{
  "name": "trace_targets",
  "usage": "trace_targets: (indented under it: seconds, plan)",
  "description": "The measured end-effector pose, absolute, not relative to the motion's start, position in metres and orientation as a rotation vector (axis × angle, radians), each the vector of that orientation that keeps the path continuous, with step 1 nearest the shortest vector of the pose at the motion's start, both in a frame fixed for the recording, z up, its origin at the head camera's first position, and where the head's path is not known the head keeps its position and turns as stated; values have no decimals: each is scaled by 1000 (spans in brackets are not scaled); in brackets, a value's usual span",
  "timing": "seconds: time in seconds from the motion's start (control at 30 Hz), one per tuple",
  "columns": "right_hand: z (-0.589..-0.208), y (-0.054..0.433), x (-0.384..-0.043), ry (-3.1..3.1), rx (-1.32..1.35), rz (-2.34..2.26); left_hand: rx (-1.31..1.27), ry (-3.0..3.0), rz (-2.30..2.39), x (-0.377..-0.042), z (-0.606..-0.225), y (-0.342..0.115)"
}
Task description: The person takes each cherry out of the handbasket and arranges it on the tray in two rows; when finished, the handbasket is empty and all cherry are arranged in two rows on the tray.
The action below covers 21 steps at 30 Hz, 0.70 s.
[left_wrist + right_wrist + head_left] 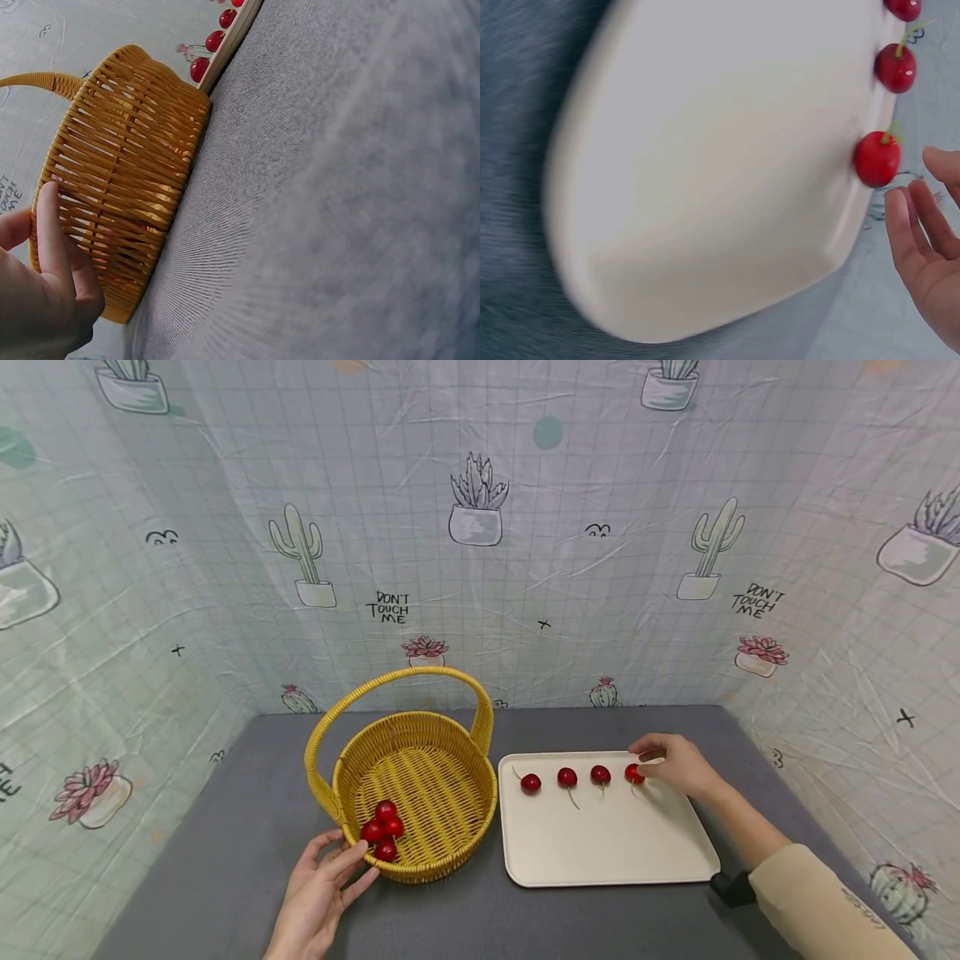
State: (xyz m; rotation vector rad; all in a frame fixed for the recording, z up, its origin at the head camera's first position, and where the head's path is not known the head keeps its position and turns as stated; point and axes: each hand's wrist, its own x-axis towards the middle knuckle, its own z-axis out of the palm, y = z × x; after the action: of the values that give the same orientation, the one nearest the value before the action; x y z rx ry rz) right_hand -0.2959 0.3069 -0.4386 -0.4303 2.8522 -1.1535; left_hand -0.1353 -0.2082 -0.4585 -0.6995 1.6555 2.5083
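Note:
At the left, a yellow wicker basket with a tall arched handle stands on the table; several red cherries lie bunched against its near-left inner wall. My left hand grips that part of the rim, and in the left wrist view its fingers lie against the woven outer side. Along the far side of a cream tray, several stemmed cherries sit in a row. Beside the rightmost cherry is my right hand, thumb and fingers parted around a gap, fingertips close to the fruit.
A grey cloth covers the table. Behind and on both sides hangs a patterned curtain with printed cacti. The tray's left edge lies close to the basket. A dark object shows by the right sleeve, near the tray's front right corner.

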Motion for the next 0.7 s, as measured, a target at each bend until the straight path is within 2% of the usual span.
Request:
trace_targets:
  seconds: [0.7]
  plan:
    - [-393, 226, -291, 2767, -869, -1036, -700, 1673, 2499, -137, -459, -208]
